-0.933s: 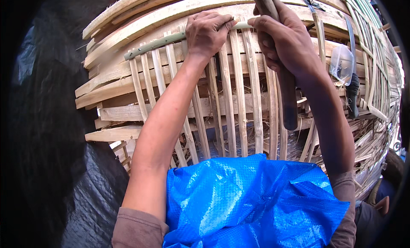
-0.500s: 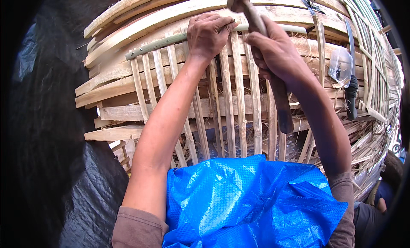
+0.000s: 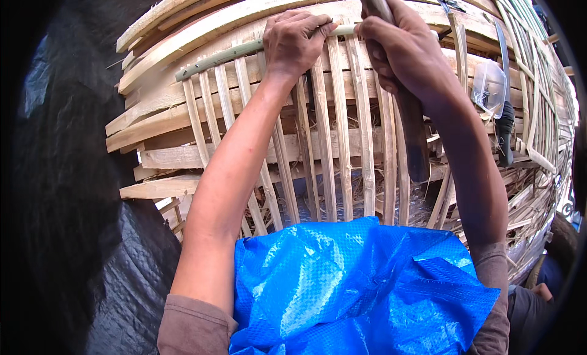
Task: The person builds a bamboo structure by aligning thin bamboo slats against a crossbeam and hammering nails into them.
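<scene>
Head view, looking down on a curved bamboo frame [image 3: 183, 116]: the right hand [image 3: 406, 49] is wrapped tight around the dark handle of a heavy tool [image 3: 413, 132], whose long dark end hangs toward 6 o'clock over the upright slats [image 3: 333, 141], while its other end runs out of the picture at 12 o'clock. Against the pictures of less than a second ago, this hand has drifted leftward and now sits just beside the left hand [image 3: 293, 43], the tool's lower end swinging with it; the stroke looks to be part of a repeated tapping motion, though what the unseen end meets cannot be told. The left hand has hardly moved: its fingers stay curled and pressed together over the green bamboo strip [image 3: 214, 58], which lies crosswise from 9 o'clock toward 12 o'clock across the slat tops. The steadiness of that grip suggests the strip is being held in place while the tool works near it. A blue woven sheet [image 3: 361, 288] covers the lap at 6 o'clock, black plastic sheeting [image 3: 73, 190] fills the 9 o'clock side, and a dark-handled knife [image 3: 504, 119] is stuck among the slats at 3 o'clock, beside a clear plastic piece [image 3: 489, 86].
</scene>
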A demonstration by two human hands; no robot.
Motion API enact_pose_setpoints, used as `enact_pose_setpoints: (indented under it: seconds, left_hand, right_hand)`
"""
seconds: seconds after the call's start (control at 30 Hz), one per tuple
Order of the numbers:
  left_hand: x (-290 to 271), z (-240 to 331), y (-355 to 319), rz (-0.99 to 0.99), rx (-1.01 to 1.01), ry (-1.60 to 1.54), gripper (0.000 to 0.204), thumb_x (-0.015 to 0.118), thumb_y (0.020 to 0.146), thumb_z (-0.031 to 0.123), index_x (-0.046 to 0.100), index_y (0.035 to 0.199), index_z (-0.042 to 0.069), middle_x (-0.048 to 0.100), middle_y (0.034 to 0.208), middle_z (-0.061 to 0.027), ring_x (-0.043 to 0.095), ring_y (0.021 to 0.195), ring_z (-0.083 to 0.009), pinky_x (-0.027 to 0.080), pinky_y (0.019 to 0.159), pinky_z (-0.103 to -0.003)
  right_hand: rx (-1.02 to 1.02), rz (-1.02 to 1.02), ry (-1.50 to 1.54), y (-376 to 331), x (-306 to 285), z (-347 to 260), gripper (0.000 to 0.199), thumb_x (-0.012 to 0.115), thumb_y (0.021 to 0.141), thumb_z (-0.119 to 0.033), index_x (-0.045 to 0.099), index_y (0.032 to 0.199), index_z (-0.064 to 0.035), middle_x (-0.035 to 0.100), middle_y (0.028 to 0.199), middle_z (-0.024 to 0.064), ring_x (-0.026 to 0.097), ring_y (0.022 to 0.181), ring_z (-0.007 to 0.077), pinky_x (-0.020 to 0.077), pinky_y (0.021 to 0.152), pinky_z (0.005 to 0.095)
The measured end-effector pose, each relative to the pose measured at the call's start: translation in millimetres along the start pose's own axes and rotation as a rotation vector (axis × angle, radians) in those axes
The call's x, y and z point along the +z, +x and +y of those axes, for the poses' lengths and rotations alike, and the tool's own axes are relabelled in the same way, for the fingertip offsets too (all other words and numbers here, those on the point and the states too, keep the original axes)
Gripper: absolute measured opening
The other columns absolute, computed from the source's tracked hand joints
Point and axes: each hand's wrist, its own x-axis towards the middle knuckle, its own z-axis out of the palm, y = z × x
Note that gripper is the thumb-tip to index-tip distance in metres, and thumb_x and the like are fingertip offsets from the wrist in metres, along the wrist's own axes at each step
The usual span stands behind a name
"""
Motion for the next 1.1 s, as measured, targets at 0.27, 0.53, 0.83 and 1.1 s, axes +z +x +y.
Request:
enact_pose_setpoints:
  seconds: [0.27,0.53,0.83,1.1]
  left_hand:
    - [1.3,1.8,1.4,0.013,0.014,0.044,0.02,0.078,0.085,0.037,0.08,0.09,0.018,0.076,0.089,0.001,0.07,0.095,-0.0169,0.044,0.093,-0.037]
    - [0.7,-4.3,-2.8,0.018,0.015,0.044,0.019,0.079,0.084,0.036,0.08,0.09,0.018,0.077,0.089,0.0006,0.07,0.095,-0.0175,0.045,0.091,-0.036]
    - [-0.5,-5.7,-3.8,0.021,-0.012,0.018,0.019,0.079,0.083,0.036,0.08,0.09,0.019,0.077,0.09,0.0011,0.07,0.095,-0.0173,0.045,0.092,-0.036]
    - [2.8,-0.6,1.7,0.048,0.032,0.019,0.019,0.079,0.083,0.035,0.08,0.086,0.017,0.076,0.087,0.0011,0.07,0.093,-0.0185,0.046,0.09,-0.036]
  right_hand:
    - [0.156,-0.09,-0.026,-5.4,6.8,24.2,0.026,0.058,0.096,-0.02,0.052,0.116,-0.0038,0.051,0.069,0.0011,0.049,0.049,0.0068,0.0439,0.042,0.0238]
    - [0.032,-0.012,0.114,-12.7,4.7,-11.6,0.015,0.057,0.097,-0.015,0.053,0.11,-0.0068,0.045,0.064,-0.0047,0.041,0.045,0.0031,0.0358,0.038,0.0195]
    - [0.058,-0.083,0.142,-7.0,0.4,-24.1,0.012,0.059,0.099,-0.016,0.052,0.103,-0.0071,0.043,0.064,-0.0052,0.039,0.046,0.0016,0.0349,0.037,0.0198]
    - [0.028,-0.002,0.002,-4.7,2.5,-3.6,0.008,0.055,0.1,-0.015,0.051,0.1,-0.0081,0.046,0.065,-0.004,0.04,0.048,0.0024,0.0344,0.038,0.021]
